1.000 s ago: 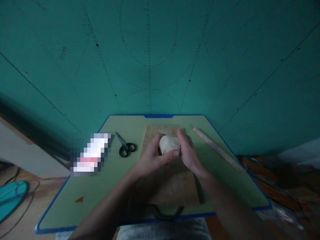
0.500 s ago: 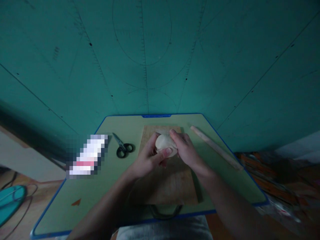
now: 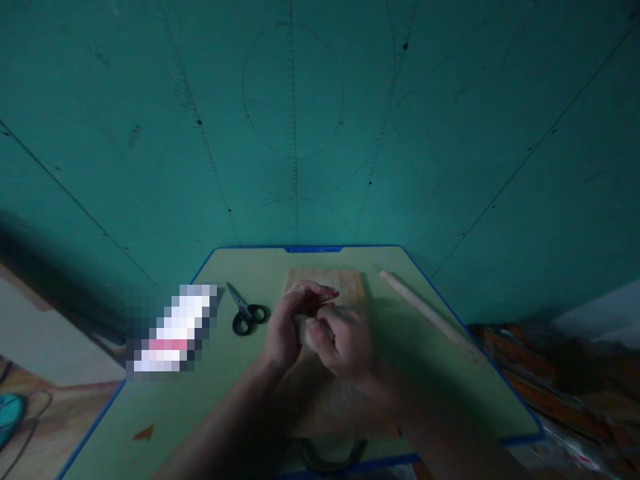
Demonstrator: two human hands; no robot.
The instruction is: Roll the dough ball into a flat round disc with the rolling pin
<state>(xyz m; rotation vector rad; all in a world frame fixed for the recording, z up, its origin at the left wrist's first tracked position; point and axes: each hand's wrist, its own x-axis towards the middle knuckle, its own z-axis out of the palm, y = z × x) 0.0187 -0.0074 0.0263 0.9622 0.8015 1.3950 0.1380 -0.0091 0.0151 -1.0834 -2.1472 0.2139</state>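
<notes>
A pale lump of dough (image 3: 307, 335) shows between my two hands above the wooden board (image 3: 345, 283). My left hand (image 3: 286, 327) is cupped round its left side, fingers curling over toward the right. My right hand (image 3: 350, 339) is closed on the dough from the right, the thumb lying along its top and the other fingers bent. Most of the dough is hidden by the fingers. Black-handled scissors (image 3: 246, 315) lie left of the board, blades pointing away. On the right rests a floury rolling pin (image 3: 430, 315), touched by neither hand.
The green-topped table (image 3: 200, 400) has a blue rim and stands against a green marked wall (image 3: 320, 133). A blurred-out white object (image 3: 175, 327) sits at the table's left. A small brown triangle (image 3: 145, 432) lies near the front left, and a dark handle (image 3: 330, 461) at the board's near end.
My hands have turned about the dough: the left now cups it from the side and the right has folded into a closed grip. Less dough shows. The view has tilted up slightly.
</notes>
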